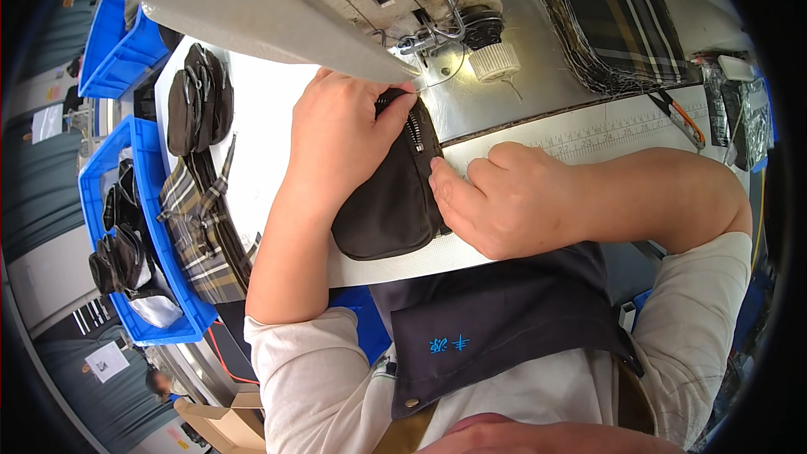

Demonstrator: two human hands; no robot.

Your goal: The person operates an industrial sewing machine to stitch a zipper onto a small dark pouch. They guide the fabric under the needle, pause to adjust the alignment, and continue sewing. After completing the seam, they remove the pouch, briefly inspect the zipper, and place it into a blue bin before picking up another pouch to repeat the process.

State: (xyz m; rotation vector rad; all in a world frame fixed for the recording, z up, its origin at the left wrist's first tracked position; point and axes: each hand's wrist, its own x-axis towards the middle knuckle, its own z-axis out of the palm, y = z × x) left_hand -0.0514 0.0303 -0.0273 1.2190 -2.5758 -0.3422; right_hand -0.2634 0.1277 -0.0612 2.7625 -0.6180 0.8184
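A dark brown fabric pouch (382, 214) with a metal zipper (414, 131) lies on the white work table, its far end close to the sewing machine's presser foot (414, 44). My left hand (340, 130) pinches that far end between thumb and fingers, just short of the needle area. At the pouch's right edge, my right hand (513, 197) has its fingers curled in, with thumb and forefinger gripping the side seam. A thread runs from the needle area toward my left fingertips. The fabric under my left palm is hidden.
The machine arm (244, 13) spans overhead. Plaid fabric pieces (618, 25) lie at the far right, near orange-handled snips (685, 122). Several dark pouches (199, 101) and a plaid piece (189, 210) sit at left, beside a filled blue bin (189, 303). A printed ruler (580, 143) edges the table.
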